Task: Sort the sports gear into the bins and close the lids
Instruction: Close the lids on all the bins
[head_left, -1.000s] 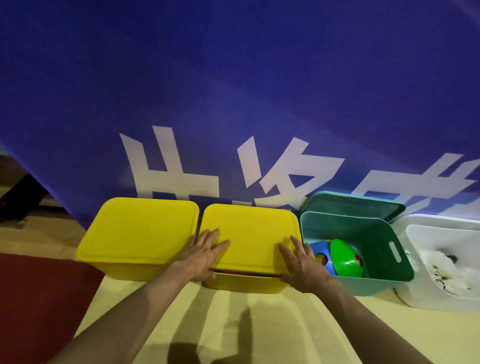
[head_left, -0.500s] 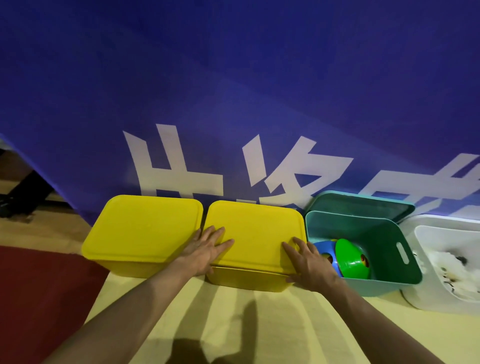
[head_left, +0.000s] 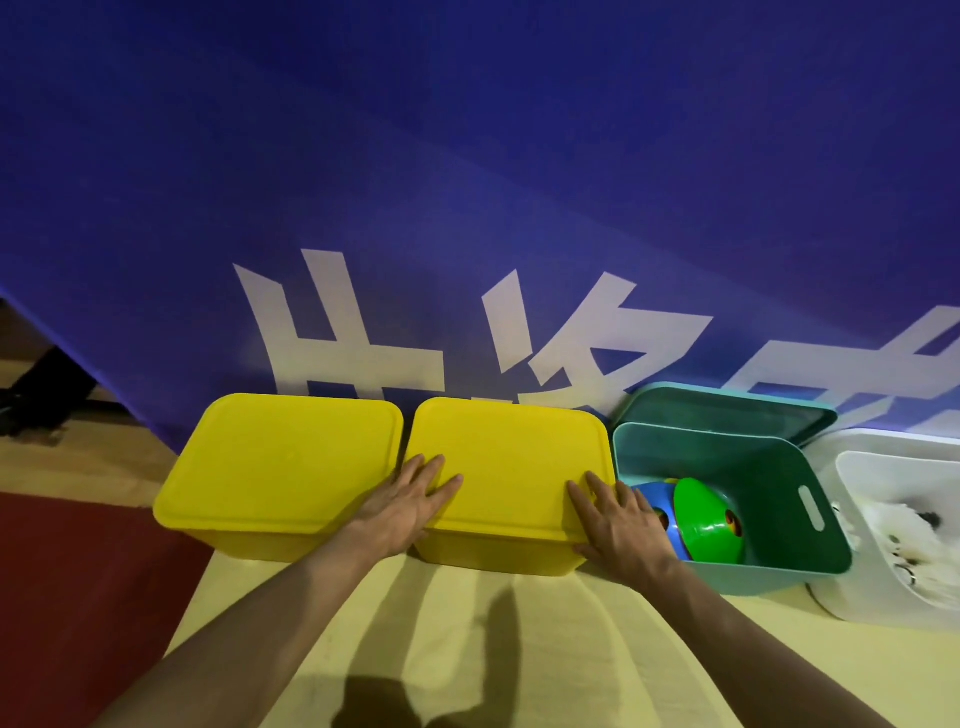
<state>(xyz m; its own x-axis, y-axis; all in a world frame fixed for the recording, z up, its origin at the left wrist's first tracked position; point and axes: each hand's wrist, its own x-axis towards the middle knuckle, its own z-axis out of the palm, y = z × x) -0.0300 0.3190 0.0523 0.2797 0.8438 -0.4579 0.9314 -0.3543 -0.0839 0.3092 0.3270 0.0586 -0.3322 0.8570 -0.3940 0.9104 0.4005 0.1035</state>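
Am reaching both bare forearms forward. Left hand (head_left: 408, 501) lying flat, palm down, fingers straight and together. Right hand (head_left: 621, 522) lying flat too, fingers straight, slightly spread.

You see two yellow bins (head_left: 280, 462) of smooth matt plastic at 9 o'clock, a teal bin (head_left: 769, 467) equally smooth at 3, its green cone (head_left: 706, 519) glossy, and matt cloth banner (head_left: 467, 182) at 12.

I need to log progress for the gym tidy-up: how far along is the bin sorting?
Done: the left yellow plastic bin has its lid on. In hand: left hand and right hand press flat on the second yellow bin's lid. Left: the teal bin and white bin are open.
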